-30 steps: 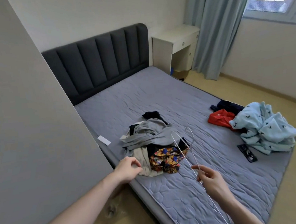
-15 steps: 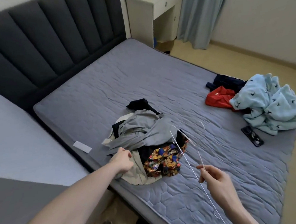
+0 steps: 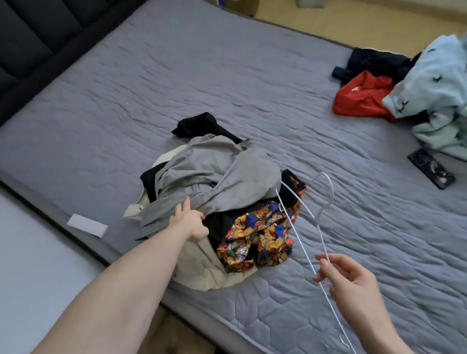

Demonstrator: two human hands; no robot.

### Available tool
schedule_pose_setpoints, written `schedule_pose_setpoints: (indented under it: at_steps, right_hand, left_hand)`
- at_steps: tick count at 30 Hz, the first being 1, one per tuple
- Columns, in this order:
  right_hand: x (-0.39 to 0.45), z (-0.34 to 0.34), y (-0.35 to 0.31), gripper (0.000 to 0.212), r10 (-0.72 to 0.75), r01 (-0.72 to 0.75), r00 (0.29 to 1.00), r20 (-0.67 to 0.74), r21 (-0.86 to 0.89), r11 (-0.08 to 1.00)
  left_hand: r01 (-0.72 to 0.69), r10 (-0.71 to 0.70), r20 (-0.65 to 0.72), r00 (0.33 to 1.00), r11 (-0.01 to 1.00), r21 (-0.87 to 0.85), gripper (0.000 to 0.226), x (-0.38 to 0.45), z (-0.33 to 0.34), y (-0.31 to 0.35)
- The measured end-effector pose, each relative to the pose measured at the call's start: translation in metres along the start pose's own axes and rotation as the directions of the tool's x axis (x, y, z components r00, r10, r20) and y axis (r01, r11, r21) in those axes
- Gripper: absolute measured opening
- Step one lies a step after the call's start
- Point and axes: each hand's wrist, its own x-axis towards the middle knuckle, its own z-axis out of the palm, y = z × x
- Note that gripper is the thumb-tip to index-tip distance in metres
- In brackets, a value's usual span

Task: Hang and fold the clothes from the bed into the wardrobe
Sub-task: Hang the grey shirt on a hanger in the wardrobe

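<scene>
A heap of clothes lies near the front edge of the grey quilted bed point(image 3: 164, 71). On top is a grey garment point(image 3: 212, 172), with a bear-print garment point(image 3: 258, 236), a beige piece point(image 3: 206, 272) and a black piece point(image 3: 195, 124) around it. My left hand point(image 3: 188, 221) reaches into the heap, its fingers stretched onto the grey garment's lower edge. To the right and just above the mattress, my right hand point(image 3: 344, 277) pinches a thin white wire hanger point(image 3: 320, 206), whose hook points away from me beside the heap.
A second heap sits at the bed's right edge: a light blue patterned garment point(image 3: 442, 93), a red one point(image 3: 359, 96) and a navy one point(image 3: 370, 62). A black phone point(image 3: 431, 171) lies beside it. A white tag point(image 3: 88, 228) hangs at the mattress edge. The dark headboard point(image 3: 10, 40) is at the far left.
My view dropped and closed in on the bed. My left hand moved forward from the mattress edge onto the grey garment. My right hand keeps hold of the hanger.
</scene>
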Motion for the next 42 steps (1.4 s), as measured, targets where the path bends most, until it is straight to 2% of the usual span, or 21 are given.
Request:
schedule_pose_setpoints:
  at_steps: [2, 4, 6, 8, 9, 11, 14, 15, 17, 19, 21, 25, 31, 34, 37, 39, 42]
  right_hand:
    - [0.005, 0.004, 0.005, 0.013, -0.013, 0.013, 1.0, 0.009, 0.01, 1.0]
    - [0.007, 0.004, 0.005, 0.014, -0.017, 0.017, 1.0, 0.017, 0.012, 1.0]
    - [0.004, 0.001, 0.004, 0.014, -0.007, 0.007, 1.0, 0.011, 0.01, 1.0]
    - [-0.003, -0.001, 0.0, 0.014, 0.004, -0.004, 1.0, 0.016, 0.01, 1.0]
    - [-0.009, -0.003, -0.005, 0.014, 0.008, -0.008, 1.0, 0.023, 0.014, 1.0]
    - [-0.024, -0.007, -0.02, 0.014, 0.006, -0.007, 0.999, 0.038, 0.023, 1.0]
    - [-0.057, -0.016, -0.045, 0.013, -0.006, 0.005, 0.998, 0.066, 0.012, 1.0]
    - [-0.071, -0.02, -0.054, 0.013, -0.015, 0.015, 0.997, 0.078, 0.01, 1.0]
    - [-0.098, -0.032, -0.07, 0.014, -0.039, 0.038, 0.995, 0.095, 0.005, 0.999]
    - [-0.124, -0.047, -0.083, 0.014, -0.053, 0.053, 0.993, 0.104, 0.006, 0.999]
    - [-0.146, -0.065, -0.091, 0.011, -0.06, 0.06, 0.993, 0.105, 0.002, 0.998]
    - [-0.185, -0.095, -0.096, 0.013, -0.079, 0.087, 0.984, 0.159, -0.042, 0.995]
    - [-0.231, -0.133, -0.087, 0.038, -0.196, 0.288, 0.932, 0.305, -0.295, 0.911]
    - [-0.249, -0.149, -0.078, 0.06, -0.086, 0.294, 0.891, 0.446, -0.421, 0.858]
    - [-0.275, -0.155, -0.062, 0.078, -0.031, 0.366, 0.818, 0.575, -0.478, 0.798]
    - [-0.291, -0.156, -0.052, 0.072, -0.036, 0.433, 0.769, 0.638, -0.48, 0.763]
    - [-0.306, -0.155, -0.048, 0.029, -0.095, 0.522, 0.714, 0.694, -0.438, 0.732]
  left_hand:
    - [0.021, -0.021, 0.009, 1.0, 0.999, -0.025, 0.067, 0.009, 0.0, -0.003]
    - [0.034, -0.04, -0.052, 0.998, 0.995, -0.099, 0.068, 0.01, -0.003, -0.004]
    - [-0.001, -0.039, -0.167, 0.985, 0.972, -0.236, 0.05, 0.001, -0.007, -0.005]
    - [-0.062, -0.076, -0.282, 0.956, 0.892, -0.448, 0.022, -0.017, -0.014, -0.005]
    - [-0.088, -0.093, -0.294, 0.951, 0.831, -0.55, 0.026, -0.029, -0.019, -0.004]
    - [-0.096, -0.081, -0.221, 0.972, 0.721, -0.686, 0.039, -0.061, -0.029, 0.003]
    - [-0.13, -0.039, -0.207, 0.977, 0.66, -0.74, 0.023, -0.12, -0.044, 0.019]
    - [-0.159, -0.017, -0.219, 0.976, 0.63, -0.76, 0.024, -0.143, -0.051, 0.026]
    - [-0.232, 0.037, -0.259, 0.965, 0.575, -0.784, 0.03, -0.198, -0.068, 0.038]
    - [-0.325, 0.1, -0.32, 0.942, 0.513, -0.795, 0.019, -0.258, -0.088, 0.045]
    - [-0.425, 0.144, -0.41, 0.901, 0.486, -0.763, 0.027, -0.317, -0.107, 0.047]
    - [-0.57, 0.223, -0.547, 0.806, 0.541, -0.619, 0.017, -0.435, -0.136, 0.046]
    - [-0.588, 0.095, -0.653, 0.751, 0.546, -0.597, 0.01, -0.573, -0.117, 0.05]
    - [-0.621, 0.045, -0.706, 0.706, 0.518, -0.588, 0.009, -0.625, -0.096, 0.062]
    - [-0.673, 0.017, -0.755, 0.655, 0.467, -0.574, 0.009, -0.667, -0.086, 0.069]
    - [-0.686, -0.032, -0.779, 0.626, 0.452, -0.57, 0.009, -0.688, -0.08, 0.067]
    - [-0.673, -0.111, -0.787, 0.607, 0.456, -0.583, 0.01, -0.714, -0.066, 0.056]
